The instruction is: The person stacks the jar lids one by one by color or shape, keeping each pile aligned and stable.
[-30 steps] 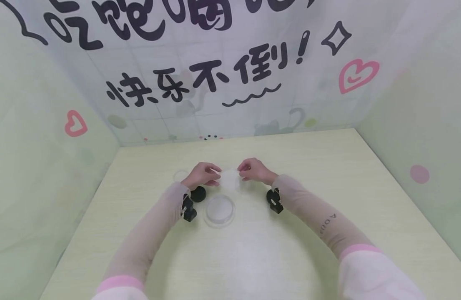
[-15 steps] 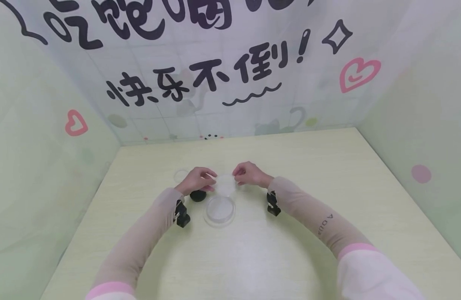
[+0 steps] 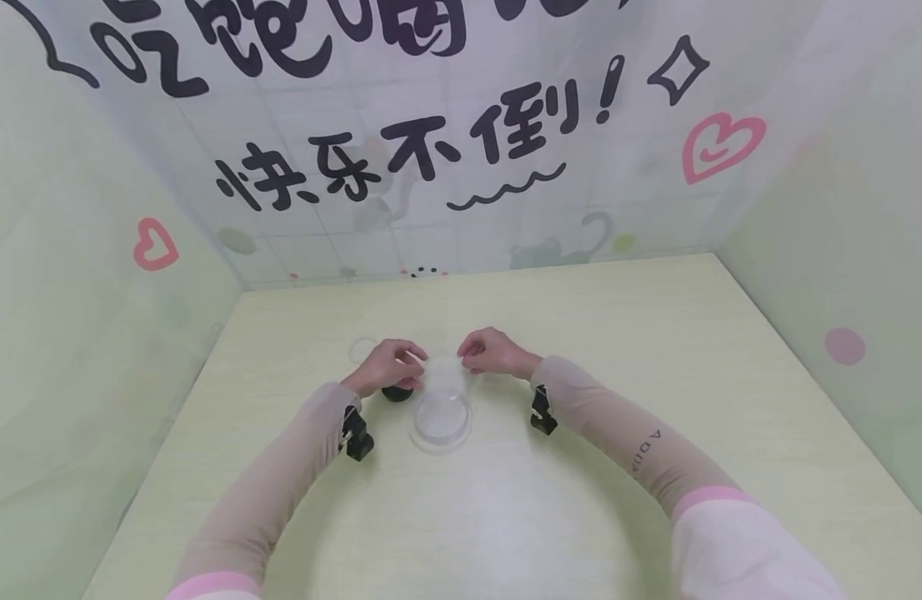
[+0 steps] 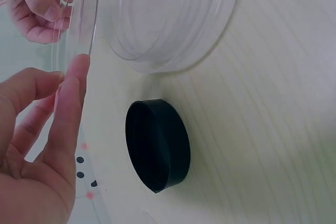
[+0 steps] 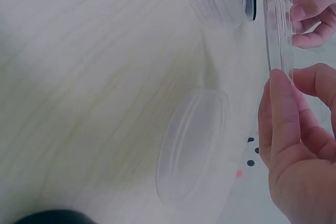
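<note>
A clear, shallow round lid is held up on edge between the two hands. My left hand pinches its left edge between thumb and fingers; the left wrist view shows the lid's rim at the fingertips. On the opposite edge my right hand pinches it the same way. Just nearer than the lid, a clear round container with a wider rim stands on the table. A black round cap lies beside the left hand, partly covered by it in the head view.
Another clear round lid lies on the table below the right hand. Behind the left wrist is a thin clear ring-shaped piece. A printed cloth backdrop rises at the table's far edge.
Both hands have shifted left and slightly toward the wearer with the clear lid, which now overlaps the far side of the clear container in the head view. Both keep their pinch.
</note>
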### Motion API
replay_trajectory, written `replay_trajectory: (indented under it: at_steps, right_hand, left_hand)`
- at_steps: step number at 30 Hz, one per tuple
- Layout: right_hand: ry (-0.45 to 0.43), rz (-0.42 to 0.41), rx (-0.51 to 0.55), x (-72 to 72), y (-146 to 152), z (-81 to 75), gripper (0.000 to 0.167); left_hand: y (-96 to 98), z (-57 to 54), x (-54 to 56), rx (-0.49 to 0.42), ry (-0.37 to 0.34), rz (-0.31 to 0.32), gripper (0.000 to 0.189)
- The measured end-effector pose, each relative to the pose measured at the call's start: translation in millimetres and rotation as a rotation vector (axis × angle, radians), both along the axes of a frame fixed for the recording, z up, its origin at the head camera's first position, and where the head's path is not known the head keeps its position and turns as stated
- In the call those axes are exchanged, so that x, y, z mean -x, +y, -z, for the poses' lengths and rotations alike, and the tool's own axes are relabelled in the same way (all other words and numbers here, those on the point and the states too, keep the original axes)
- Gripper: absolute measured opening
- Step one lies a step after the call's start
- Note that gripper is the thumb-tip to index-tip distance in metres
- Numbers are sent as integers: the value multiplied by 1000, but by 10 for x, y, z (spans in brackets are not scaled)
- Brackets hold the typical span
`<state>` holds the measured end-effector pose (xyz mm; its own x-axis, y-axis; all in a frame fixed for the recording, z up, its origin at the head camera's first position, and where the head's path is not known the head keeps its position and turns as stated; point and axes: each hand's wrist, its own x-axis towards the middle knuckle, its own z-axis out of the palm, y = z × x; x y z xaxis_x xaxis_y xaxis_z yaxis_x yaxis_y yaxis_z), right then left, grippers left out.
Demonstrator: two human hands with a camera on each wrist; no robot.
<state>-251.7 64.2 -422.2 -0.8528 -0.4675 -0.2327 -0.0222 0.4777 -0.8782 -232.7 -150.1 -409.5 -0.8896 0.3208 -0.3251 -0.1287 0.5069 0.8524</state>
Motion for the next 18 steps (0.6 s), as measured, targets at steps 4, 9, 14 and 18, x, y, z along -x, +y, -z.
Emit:
replay_trajectory:
  at_steps: [4, 9, 14, 18]
  right_hand:
    - [13, -5, -3, 8, -15, 27, 19]
    - [17, -20, 12, -16, -44, -13, 20]
    - [1, -43, 32, -53, -83, -46, 20]
    - [2, -75, 41, -67, -104, -13, 20]
  left_hand:
    - [5, 24, 12, 10, -21, -4, 25]
    - [-14, 4, -1, 31, -28, -5, 26]
    - [-76, -6, -28, 33, -40, 23, 26]
    - [-144, 28, -56, 13, -43, 59, 26]
